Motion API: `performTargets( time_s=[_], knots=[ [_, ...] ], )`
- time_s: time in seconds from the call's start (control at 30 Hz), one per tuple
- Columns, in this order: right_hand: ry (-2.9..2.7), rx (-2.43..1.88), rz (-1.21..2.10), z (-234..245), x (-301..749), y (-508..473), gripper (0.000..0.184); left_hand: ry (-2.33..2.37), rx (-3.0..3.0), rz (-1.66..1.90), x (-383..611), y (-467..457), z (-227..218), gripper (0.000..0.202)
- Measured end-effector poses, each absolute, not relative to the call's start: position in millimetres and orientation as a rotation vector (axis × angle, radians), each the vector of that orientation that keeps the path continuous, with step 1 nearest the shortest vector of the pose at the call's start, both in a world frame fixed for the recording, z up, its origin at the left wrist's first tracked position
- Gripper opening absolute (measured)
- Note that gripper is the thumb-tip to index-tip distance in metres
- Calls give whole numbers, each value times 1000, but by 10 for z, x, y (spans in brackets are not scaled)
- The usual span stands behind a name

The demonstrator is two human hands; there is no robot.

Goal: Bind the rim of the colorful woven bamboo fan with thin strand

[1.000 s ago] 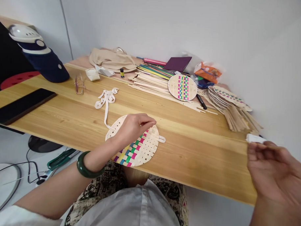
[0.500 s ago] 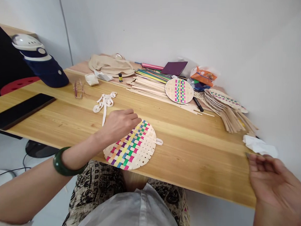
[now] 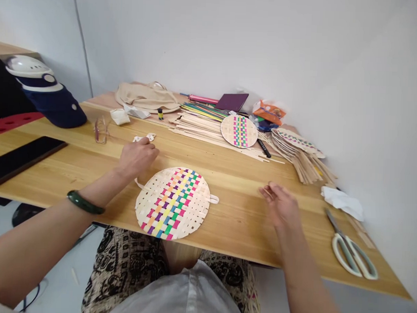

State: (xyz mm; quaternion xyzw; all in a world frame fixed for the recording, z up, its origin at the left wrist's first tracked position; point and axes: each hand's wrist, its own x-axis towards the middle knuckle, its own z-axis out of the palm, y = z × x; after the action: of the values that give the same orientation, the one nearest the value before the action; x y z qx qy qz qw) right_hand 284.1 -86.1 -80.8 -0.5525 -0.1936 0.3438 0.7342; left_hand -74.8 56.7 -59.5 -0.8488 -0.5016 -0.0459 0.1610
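A round woven mat (image 3: pixel 172 203) with a multicoloured band lies flat near the table's front edge. A small white loop (image 3: pixel 214 199) sticks out at its right. Beyond its upper left edge, my left hand (image 3: pixel 138 155) is closed, fingers curled down over a bundle of white ribbon (image 3: pixel 151 137), hiding most of it. Whether the fingers grip the ribbon does not show. My right hand (image 3: pixel 281 202) hovers right of the mat, fingers loosely bent and apart, with nothing visible in them. Scissors (image 3: pixel 350 253) with white-and-green handles rest on the table farther right.
Along the wall are thin pale strips (image 3: pixel 196 127), another round mat (image 3: pixel 239 130), a black marker (image 3: pixel 264 148) and a stack of woven pieces (image 3: pixel 297 148). A white cloth (image 3: pixel 343 201) lies at the right. A phone (image 3: pixel 27 157), eyeglasses (image 3: pixel 100 131) and a blue bottle (image 3: pixel 49 96) are at the left.
My right hand has come left from the table's right end, where the scissors now show. My left hand has moved left, off the mat to the ribbon, uncovering the mat's left part.
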Motion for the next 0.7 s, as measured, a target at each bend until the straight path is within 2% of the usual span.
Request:
performTargets(
  time_s=[0.13,0.27,0.37,0.53,0.7],
  knots=[
    [-527,-1249,822,-801,2658,-767,28,-1511,-2399,-263,-663,699,-622,33],
    [-642,-1276,864,-747,2465,-764,25,-1486,-2491,-457,-287,426,-431,35],
    [-730,-1278,868,-676,2331,-800,22,-1402,-2895,-957,93,145,-310,34],
    [-831,-1268,886,-582,2221,-873,21,-1423,-2840,-966,424,144,-367,35],
    [-854,-1273,879,-557,2225,-914,17,-1579,-3066,-1370,553,146,-363,25]
  ],
)
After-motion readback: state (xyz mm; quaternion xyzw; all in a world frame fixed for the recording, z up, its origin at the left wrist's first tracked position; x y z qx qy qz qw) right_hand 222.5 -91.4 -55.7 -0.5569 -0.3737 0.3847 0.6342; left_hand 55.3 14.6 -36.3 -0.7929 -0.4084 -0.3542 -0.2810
